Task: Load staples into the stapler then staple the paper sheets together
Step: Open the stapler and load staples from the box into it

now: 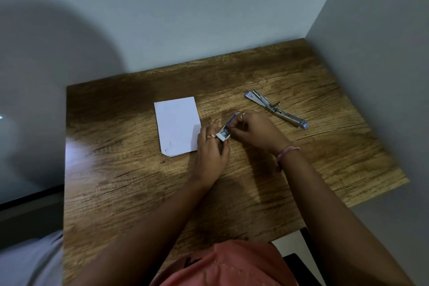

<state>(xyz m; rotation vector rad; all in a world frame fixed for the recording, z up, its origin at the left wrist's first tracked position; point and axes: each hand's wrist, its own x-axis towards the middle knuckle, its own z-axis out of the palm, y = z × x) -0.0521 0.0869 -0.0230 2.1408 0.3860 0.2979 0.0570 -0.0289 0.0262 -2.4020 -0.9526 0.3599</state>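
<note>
A small blue-and-white staple box (226, 131) is held between both hands over the middle of the wooden table (139, 192). Its inner tray is slid partly out, with grey staples showing. My left hand (212, 151) grips the tray end of the box from below. My right hand (256, 130) pinches the sleeve end with curled fingers. The white paper sheets (177, 126) lie flat just left of my hands. The metal stapler (275, 108) lies swung open flat at the back right, untouched.
The table stands in a corner, with grey walls (209, 11) behind it and to its right. A dark chair edge (299, 262) shows at the near right. Bare wood surrounds the paper and stapler.
</note>
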